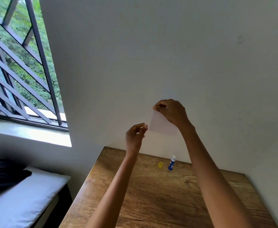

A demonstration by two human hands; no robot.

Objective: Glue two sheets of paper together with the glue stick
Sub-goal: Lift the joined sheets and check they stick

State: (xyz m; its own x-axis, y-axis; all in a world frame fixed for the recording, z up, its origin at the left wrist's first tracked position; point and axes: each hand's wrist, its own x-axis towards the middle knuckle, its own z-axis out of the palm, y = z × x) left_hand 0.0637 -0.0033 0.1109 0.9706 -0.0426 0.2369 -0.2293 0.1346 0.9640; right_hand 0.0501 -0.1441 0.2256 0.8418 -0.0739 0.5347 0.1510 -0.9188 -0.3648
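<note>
My right hand (171,112) is raised in front of the wall and pinches the top corner of a small white paper (161,125), which hangs below it. My left hand (135,137) is just left of the paper's lower corner, fingers curled, thumb and forefinger close together; whether it touches the paper I cannot tell. I cannot tell if the paper is one sheet or two. A blue glue stick (172,162) with its white tip bare stands upright at the back of the wooden table (151,195). Its yellow cap (160,165) sits just left of it.
A white wall rises right behind the table. A barred window (19,63) with a sill is at the left. Below it lies a bed with a white sheet (24,199) and a dark cloth (3,175), beside the table's left edge.
</note>
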